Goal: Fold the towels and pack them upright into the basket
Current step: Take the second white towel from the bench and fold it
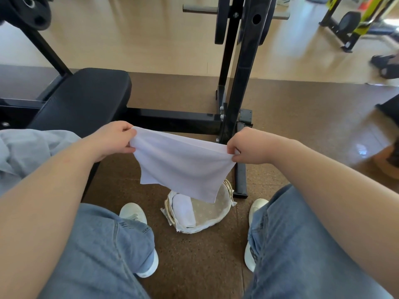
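A white towel (181, 165) hangs stretched in the air between my hands, above my knees. My left hand (114, 140) pinches its left top corner and my right hand (248, 147) pinches its right top corner. Below it, on the brown floor between my feet, stands a small wicker basket (222, 221) with a pale dotted liner. One folded white towel (183, 210) stands in the basket's left side. The hanging towel's lower edge hides the basket's far rim.
A black weight bench (86, 98) stands at the left with a grey cloth pile (26, 152) on its near end. A black rack post (239, 83) rises behind the towel. My white shoes (136, 214) flank the basket. Another person's feet (384, 65) show far right.
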Motion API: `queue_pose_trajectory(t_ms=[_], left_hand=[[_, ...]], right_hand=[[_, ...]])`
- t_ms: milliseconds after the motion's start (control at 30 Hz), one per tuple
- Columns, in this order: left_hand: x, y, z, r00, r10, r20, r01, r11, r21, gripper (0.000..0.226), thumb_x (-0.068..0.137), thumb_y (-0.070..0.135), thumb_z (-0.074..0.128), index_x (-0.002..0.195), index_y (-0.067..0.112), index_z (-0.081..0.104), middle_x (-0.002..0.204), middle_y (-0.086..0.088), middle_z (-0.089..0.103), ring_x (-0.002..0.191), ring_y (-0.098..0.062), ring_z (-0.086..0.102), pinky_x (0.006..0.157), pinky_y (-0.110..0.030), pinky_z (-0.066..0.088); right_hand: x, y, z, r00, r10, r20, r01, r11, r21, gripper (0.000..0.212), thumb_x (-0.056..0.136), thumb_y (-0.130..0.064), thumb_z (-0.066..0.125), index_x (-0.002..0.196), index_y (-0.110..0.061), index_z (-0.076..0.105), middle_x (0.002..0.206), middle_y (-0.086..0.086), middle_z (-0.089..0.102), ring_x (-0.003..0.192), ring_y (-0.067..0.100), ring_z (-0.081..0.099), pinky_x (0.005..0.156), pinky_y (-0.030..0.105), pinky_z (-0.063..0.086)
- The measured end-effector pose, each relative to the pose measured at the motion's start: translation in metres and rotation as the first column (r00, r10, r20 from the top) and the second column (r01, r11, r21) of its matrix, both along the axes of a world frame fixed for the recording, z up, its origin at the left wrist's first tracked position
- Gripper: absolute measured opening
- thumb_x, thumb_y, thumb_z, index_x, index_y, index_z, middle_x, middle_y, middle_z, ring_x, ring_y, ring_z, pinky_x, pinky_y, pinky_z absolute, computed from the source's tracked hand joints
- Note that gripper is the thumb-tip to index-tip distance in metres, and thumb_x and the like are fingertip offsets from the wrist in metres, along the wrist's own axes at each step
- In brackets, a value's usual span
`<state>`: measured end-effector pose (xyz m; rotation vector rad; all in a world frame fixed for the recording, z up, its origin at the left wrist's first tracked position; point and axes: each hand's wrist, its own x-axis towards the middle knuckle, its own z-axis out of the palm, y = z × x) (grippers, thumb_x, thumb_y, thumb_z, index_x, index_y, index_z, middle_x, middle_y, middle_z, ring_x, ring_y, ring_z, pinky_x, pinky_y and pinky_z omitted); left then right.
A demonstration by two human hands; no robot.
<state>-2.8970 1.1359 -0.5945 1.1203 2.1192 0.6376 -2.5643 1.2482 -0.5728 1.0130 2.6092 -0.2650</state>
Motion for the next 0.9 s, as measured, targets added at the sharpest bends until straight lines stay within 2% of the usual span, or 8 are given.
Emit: queue_pose_trajectory(t_ms=[100,200,267,400,567,900], left_hand=[[-0.001,0.000,-0.001,1.000,0.011,0.003,-0.011,1.000,0.000,0.015,0.106,0.022,0.052,0.118,0.018,0.060,0.111,-0.007,0.062,0.108,-0.024,0.066,0.098,-0.047,0.057],[-0.005,0.000,-0.002,1.000,0.009,-0.028,-0.009,1.000,-0.006,0.012,0.105,0.020,0.054,0.115,0.018,0.061,0.111,-0.008,0.063,0.109,-0.025,0.065,0.100,-0.050,0.056],[-0.008,0.000,-0.003,1.000,0.023,-0.008,-0.024,1.000,-0.004,0.013,0.104,0.018,0.055,0.115,0.016,0.062,0.113,-0.009,0.063,0.110,-0.026,0.064,0.101,-0.051,0.055],[-0.009,0.001,-0.004,0.994,0.078,0.071,-0.079,0.997,0.009,0.018,0.105,0.020,0.053,0.120,0.016,0.062,0.118,-0.007,0.063,0.113,-0.024,0.064,0.100,-0.048,0.056],[-0.009,0.001,-0.006,0.995,0.063,0.083,-0.064,0.998,0.009,0.016,0.106,0.023,0.053,0.117,0.018,0.063,0.118,-0.007,0.065,0.111,-0.022,0.066,0.099,-0.047,0.057],[-0.007,-0.002,-0.006,0.996,0.055,0.066,-0.056,0.998,0.009,0.017,0.105,0.021,0.054,0.119,0.018,0.063,0.117,-0.006,0.066,0.111,-0.022,0.066,0.100,-0.048,0.056]], right_hand=[[0.001,-0.001,-0.001,1.000,-0.007,-0.024,0.007,1.000,0.000,0.016,0.100,-0.027,0.061,0.102,-0.017,0.073,0.091,-0.001,0.069,0.085,0.015,0.065,0.083,0.028,0.056],[0.001,-0.001,-0.003,0.996,-0.049,-0.075,0.048,0.999,-0.025,0.015,0.098,-0.029,0.062,0.100,-0.018,0.073,0.085,-0.003,0.067,0.078,0.011,0.063,0.074,0.023,0.053],[0.002,-0.001,-0.003,0.987,-0.105,-0.126,0.098,0.993,-0.058,0.012,0.097,-0.027,0.064,0.099,-0.019,0.072,0.083,-0.005,0.065,0.075,0.009,0.060,0.067,0.018,0.049],[0.006,0.003,0.002,0.930,-0.280,-0.236,0.241,0.954,-0.180,0.004,0.094,-0.025,0.070,0.090,-0.023,0.071,0.079,-0.006,0.068,0.073,0.009,0.065,0.064,0.018,0.050],[0.013,0.007,0.006,0.894,-0.370,-0.251,0.311,0.918,-0.246,0.006,0.093,-0.023,0.071,0.088,-0.025,0.073,0.079,-0.005,0.075,0.071,0.006,0.073,0.073,0.024,0.061],[0.011,0.010,0.001,0.880,-0.407,-0.244,0.340,0.899,-0.277,0.007,0.098,-0.020,0.067,0.093,-0.022,0.072,0.086,-0.004,0.077,0.072,0.006,0.076,0.074,0.025,0.064]])
